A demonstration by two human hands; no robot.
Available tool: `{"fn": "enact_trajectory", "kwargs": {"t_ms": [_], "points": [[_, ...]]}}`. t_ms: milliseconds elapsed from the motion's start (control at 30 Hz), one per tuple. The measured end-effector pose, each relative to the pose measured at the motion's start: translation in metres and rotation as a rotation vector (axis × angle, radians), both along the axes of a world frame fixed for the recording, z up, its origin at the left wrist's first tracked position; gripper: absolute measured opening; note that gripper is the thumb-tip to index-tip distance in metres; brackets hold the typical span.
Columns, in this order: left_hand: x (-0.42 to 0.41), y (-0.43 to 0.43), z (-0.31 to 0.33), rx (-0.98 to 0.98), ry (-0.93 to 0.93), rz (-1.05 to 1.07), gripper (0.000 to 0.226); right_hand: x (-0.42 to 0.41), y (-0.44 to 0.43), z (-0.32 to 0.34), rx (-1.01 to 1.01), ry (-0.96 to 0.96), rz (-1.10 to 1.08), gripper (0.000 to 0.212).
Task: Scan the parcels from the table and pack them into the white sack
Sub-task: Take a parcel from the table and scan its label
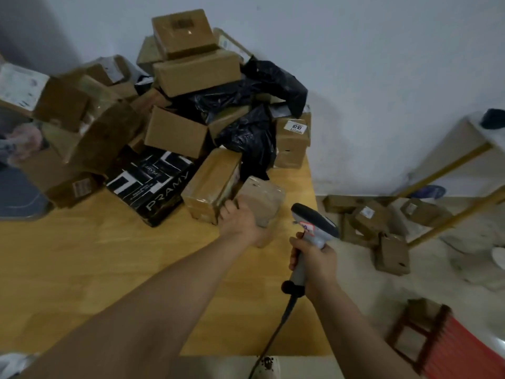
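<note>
A heap of brown cardboard parcels (177, 132) and black plastic bags (246, 138) covers the far half of the wooden table (95, 255). My left hand (240, 222) grips a small taped brown parcel (263, 199) at the heap's near right edge. My right hand (314, 261) holds a grey handheld barcode scanner (314, 222) by its handle, its head pointing toward that parcel. The scanner's black cable (276, 329) drops past the table's front edge. A bit of white material (13, 363) shows at the bottom left corner; I cannot tell whether it is the sack.
A black box printed PRAMY (150, 184) lies at the heap's front. Several brown parcels (382, 228) lie on the floor to the right, beside a yellow-framed white table (451, 170). A red-seated wooden stool (442, 343) stands at the lower right.
</note>
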State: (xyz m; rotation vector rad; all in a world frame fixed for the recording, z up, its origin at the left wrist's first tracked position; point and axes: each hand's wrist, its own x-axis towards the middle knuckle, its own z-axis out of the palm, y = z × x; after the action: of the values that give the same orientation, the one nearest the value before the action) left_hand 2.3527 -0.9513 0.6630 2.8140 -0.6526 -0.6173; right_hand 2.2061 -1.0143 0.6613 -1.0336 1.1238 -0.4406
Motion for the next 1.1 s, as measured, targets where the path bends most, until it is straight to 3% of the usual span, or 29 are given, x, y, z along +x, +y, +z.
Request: {"fn": "enact_trajectory", "kwargs": {"t_ms": [67,133,200,233,267,333,433,533,600,733,833,1033,1100], "points": [[-0.001,0.012,-0.001,-0.078,0.056,-0.042,0.119,-0.001,-0.006,-0.005,0.032,0.013,-0.008,0.010],[-0.004,0.034,-0.001,-0.224,0.290,-0.049,0.110,-0.003,-0.010,-0.009,0.068,0.032,-0.030,0.015],[-0.004,0.059,-0.001,-0.409,0.548,0.006,0.084,-0.005,-0.010,-0.012,0.087,0.042,-0.035,0.019],[-0.004,0.070,0.000,-0.467,0.573,0.049,0.070,-0.006,-0.009,-0.014,0.095,0.042,-0.032,0.020],[-0.003,0.080,0.001,-0.501,0.509,0.088,0.060,-0.005,-0.007,-0.014,0.105,0.042,-0.024,0.020],[-0.003,0.093,0.003,-0.500,0.201,0.083,0.054,-0.002,-0.001,-0.014,0.120,0.056,-0.005,0.018],[-0.010,0.087,0.014,-0.330,-0.110,-0.158,0.048,0.003,0.009,-0.011,0.128,0.056,0.022,0.014],[-0.021,0.067,0.015,0.066,-0.161,-0.196,0.094,0.005,0.016,-0.009,0.128,0.045,0.033,0.012],[-0.024,0.059,0.019,0.108,-0.154,-0.152,0.096,0.004,0.019,-0.006,0.118,0.045,0.033,0.013],[-0.012,0.070,0.032,-0.197,0.116,0.038,0.082,0.000,0.025,0.008,0.085,-0.008,0.072,0.014],[-0.007,0.109,0.040,-0.510,0.250,0.122,0.054,0.002,0.037,0.028,0.080,-0.111,0.158,0.006],[0.014,0.197,0.057,-0.894,0.298,0.422,0.049,0.036,0.087,0.077,-0.021,-0.261,0.450,0.009],[0.025,0.225,0.061,-0.953,0.258,0.519,0.059,0.051,0.108,0.087,-0.056,-0.241,0.576,0.010]]}}
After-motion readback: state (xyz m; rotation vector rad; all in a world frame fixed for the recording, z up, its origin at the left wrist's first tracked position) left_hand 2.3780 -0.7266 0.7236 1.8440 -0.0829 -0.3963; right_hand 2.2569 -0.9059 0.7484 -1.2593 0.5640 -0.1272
